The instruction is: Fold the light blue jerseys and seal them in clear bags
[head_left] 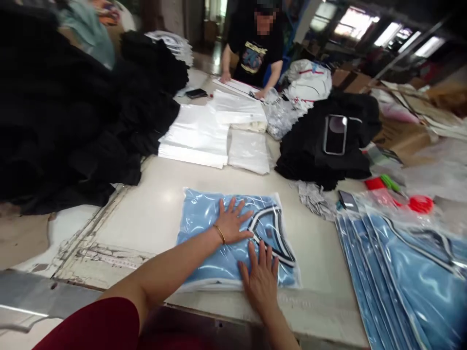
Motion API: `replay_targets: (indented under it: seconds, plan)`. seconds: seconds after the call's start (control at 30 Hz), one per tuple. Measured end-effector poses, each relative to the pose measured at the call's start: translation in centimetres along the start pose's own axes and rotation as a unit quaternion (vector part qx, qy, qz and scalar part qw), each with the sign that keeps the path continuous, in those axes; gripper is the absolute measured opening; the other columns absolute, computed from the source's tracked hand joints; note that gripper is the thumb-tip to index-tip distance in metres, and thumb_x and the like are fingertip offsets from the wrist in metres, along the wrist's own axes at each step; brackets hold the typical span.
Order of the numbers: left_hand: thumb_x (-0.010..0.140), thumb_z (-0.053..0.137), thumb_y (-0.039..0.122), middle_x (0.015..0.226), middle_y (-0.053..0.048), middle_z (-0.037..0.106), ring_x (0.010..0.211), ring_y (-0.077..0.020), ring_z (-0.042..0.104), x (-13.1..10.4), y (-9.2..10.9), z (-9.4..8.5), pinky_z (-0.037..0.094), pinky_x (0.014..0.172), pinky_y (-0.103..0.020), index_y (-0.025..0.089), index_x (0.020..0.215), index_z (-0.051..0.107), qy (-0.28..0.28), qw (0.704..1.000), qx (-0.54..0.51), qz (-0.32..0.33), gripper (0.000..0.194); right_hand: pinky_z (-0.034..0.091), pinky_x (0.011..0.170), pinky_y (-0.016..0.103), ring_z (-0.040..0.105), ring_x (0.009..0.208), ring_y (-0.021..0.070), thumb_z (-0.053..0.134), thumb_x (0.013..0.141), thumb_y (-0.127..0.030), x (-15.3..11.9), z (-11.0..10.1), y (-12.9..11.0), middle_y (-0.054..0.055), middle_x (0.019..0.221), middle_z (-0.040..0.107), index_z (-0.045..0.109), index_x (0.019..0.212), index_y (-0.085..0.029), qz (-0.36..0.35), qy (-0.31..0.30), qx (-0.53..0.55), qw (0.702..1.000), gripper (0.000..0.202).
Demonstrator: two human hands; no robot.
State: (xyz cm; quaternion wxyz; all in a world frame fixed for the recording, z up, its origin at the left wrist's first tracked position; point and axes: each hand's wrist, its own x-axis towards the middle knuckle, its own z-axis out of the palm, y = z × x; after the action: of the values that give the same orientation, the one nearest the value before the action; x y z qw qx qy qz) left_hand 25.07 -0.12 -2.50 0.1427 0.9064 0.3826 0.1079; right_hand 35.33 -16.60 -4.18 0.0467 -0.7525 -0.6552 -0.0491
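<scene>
A light blue garment with a black-and-white V-neck (pixel 207 214) lies folded flat inside a clear plastic bag on the table (pixel 153 209). My left hand (pixel 232 222), a gold bangle at its wrist, rests flat on the bag's middle with fingers spread. Lower and to the right, my right hand (pixel 261 282) lies flat on the bag's near edge, fingers stretched toward the neckline. Neither hand grips anything.
Black cloth (pixel 91 107) is heaped at left. White plastic bags (pixel 199 133) lie ahead. A phone (pixel 334 135) tops a black garment pile (pixel 310 146). Bagged blue garments (pixel 419 277) are stacked at right. Across the table stands a person (pixel 253 53), hands on white material.
</scene>
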Motion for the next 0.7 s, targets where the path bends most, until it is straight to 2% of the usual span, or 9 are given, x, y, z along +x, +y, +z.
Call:
replay_targets:
  seconds: [0.17,0.3,0.37,0.47,0.57,0.63,0.7]
  plan:
    - [0.074,0.027,0.076,0.150,-0.007,0.017,0.135,-0.0397,0.004,-0.1,-0.1,0.4,-0.005,0.095,-0.072,0.036,0.138,0.028,0.007,0.999,-0.049,0.002,0.076,0.019,0.103,0.055,0.014,0.135,0.0348,0.032,0.086,-0.053,0.2,1.8,1.5,0.017,0.143,0.027,0.043,0.132,-0.015,-0.018,0.014,-0.010,1.000,0.061]
    - [0.073,0.027,0.077,0.150,-0.007,0.017,0.135,-0.0396,0.005,0.2,-0.8,-0.7,-0.002,0.096,-0.071,0.036,0.138,0.027,-0.023,0.997,-0.075,0.000,0.078,0.021,0.103,0.053,0.014,0.135,0.0334,0.030,0.086,-0.054,0.2,2.3,1.7,0.017,0.144,0.026,0.042,0.132,-0.014,-0.026,0.025,0.003,0.999,0.062]
    - [0.074,0.026,0.077,0.150,-0.007,0.018,0.135,-0.0385,0.007,0.0,-2.4,-1.8,0.000,0.099,-0.068,0.035,0.139,0.027,-0.027,0.997,-0.068,-0.025,0.077,0.021,0.103,0.053,0.014,0.135,0.0325,0.032,0.086,-0.053,0.0,2.3,1.8,0.017,0.145,0.024,0.040,0.133,-0.014,-0.034,0.022,0.009,0.999,0.062]
    - [0.078,0.025,0.072,0.149,-0.006,0.019,0.135,-0.0366,0.011,-1.0,-6.0,-3.3,0.001,0.102,-0.063,0.035,0.138,0.030,-0.009,0.994,-0.022,-0.107,0.071,0.020,0.104,0.052,0.014,0.135,0.0321,0.034,0.086,-0.051,-0.1,2.1,1.7,0.016,0.145,0.023,0.038,0.135,-0.015,-0.039,0.015,0.014,0.999,0.060]
    - [0.080,0.023,0.070,0.148,-0.008,0.022,0.135,-0.0352,0.013,-2.1,-8.8,-3.7,0.003,0.102,-0.062,0.035,0.138,0.029,-0.015,0.989,0.009,-0.144,0.068,0.019,0.104,0.053,0.011,0.136,0.0325,0.036,0.087,-0.047,0.2,1.7,1.3,0.016,0.146,0.021,0.038,0.135,-0.016,-0.041,0.007,0.014,0.999,0.057]
    - [0.079,0.022,0.071,0.149,-0.008,0.021,0.135,-0.0354,0.012,-2.4,-9.5,-3.5,0.004,0.102,-0.062,0.036,0.139,0.027,-0.023,0.987,0.021,-0.155,0.069,0.020,0.104,0.052,0.010,0.136,0.0318,0.036,0.088,-0.044,0.6,1.3,1.2,0.016,0.146,0.021,0.036,0.136,-0.017,-0.044,-0.006,0.015,0.999,0.055]
    - [0.078,0.020,0.072,0.150,-0.008,0.018,0.135,-0.0368,0.009,-2.5,-9.3,-3.4,0.004,0.101,-0.063,0.037,0.139,0.025,-0.043,0.984,0.027,-0.173,0.070,0.020,0.105,0.051,0.011,0.136,0.0305,0.037,0.088,-0.044,1.2,0.7,1.6,0.015,0.146,0.023,0.036,0.136,-0.019,-0.050,-0.019,0.019,0.998,0.054]
